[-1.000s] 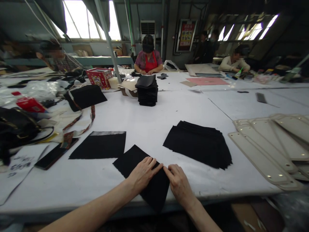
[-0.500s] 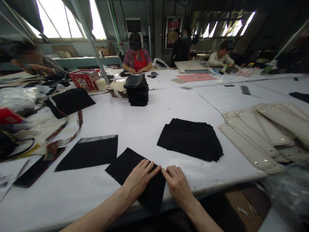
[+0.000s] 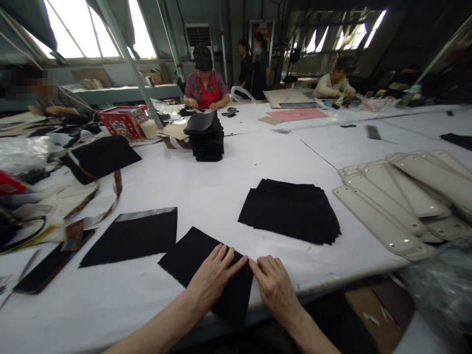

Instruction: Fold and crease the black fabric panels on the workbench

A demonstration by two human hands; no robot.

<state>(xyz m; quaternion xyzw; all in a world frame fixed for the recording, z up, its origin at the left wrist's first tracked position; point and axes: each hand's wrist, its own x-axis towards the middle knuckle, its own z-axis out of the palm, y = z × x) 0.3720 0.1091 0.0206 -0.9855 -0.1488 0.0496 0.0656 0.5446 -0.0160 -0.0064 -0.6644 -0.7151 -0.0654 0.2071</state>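
A black fabric piece [image 3: 186, 250] lies slanted at the front of the white table, its near corner reaching over the table's edge. My left hand [image 3: 213, 273] rests flat on it, fingers stretched towards its right edge. At that same edge, my right hand [image 3: 275, 282] is curled, thumb and forefinger pinching the fabric; the fingertips' exact hold is partly hidden. To the left lies another black piece [image 3: 134, 239] with a greyish strip along its far edge. Beyond my right hand is a loose stack of black pieces [image 3: 289, 211].
Beige panels with metal studs [image 3: 387, 211] overlap at the right. A taller black stack [image 3: 204, 137] stands farther back, near a red patterned box [image 3: 123, 123]. A dark flat phone-like object [image 3: 51, 268] lies at left. Co-workers sit around the table [image 3: 273, 157].
My hands stay at the fabric's right edge with hardly any movement. The view has shifted slightly, and two people standing at the back appear farther left.
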